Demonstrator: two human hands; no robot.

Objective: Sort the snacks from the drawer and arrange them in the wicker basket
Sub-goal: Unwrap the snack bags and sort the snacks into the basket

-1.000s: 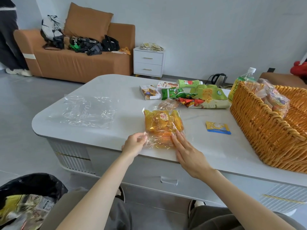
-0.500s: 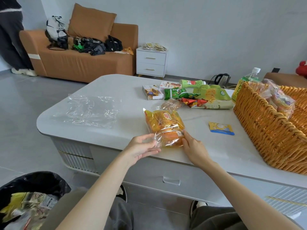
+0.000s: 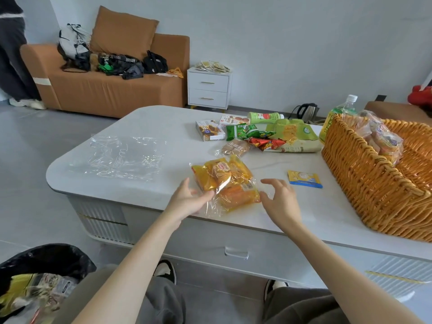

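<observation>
Surface: white table (image 3: 163,122) with rounded corners, its drawer (image 3: 236,252) closed under the near edge; a sofa and a small cabinet stand behind it.
Task thing: clear bag of yellow cakes (image 3: 224,181) lies flat near my edge of the table, between the two hands and well left of the wicker basket (image 3: 364,169).
Left hand: left hand (image 3: 189,199) sits at the bag's near-left corner, thumb laid over the loose film and fingers behind it. I read that as a light pinch on the plastic, not on the cakes.
Right hand: right hand (image 3: 280,199) hovers just beside the bag's right edge, fingers spread and loosely bent, holding nothing. Whether a fingertip brushes the film I cannot tell.
Basket: at the right end of the table, with wrapped packets (image 3: 381,139) leaning inside against its left wall and bare wicker showing beyond them.
Other items: loose snacks (image 3: 257,136) are heaped at the far side. A blue and yellow sachet (image 3: 304,180) lies alone between bag and basket, and an empty clear wrapper (image 3: 121,157) lies to the left.
Step in hand: I judge I am taking up this bag for the basket, with the sorting only partly done.
Next move: the right hand should close on the bag's right side, under the cakes rather than on slack film, which may slip. Then lift over the rim, passing above the sachet, and set it beside the packets.
</observation>
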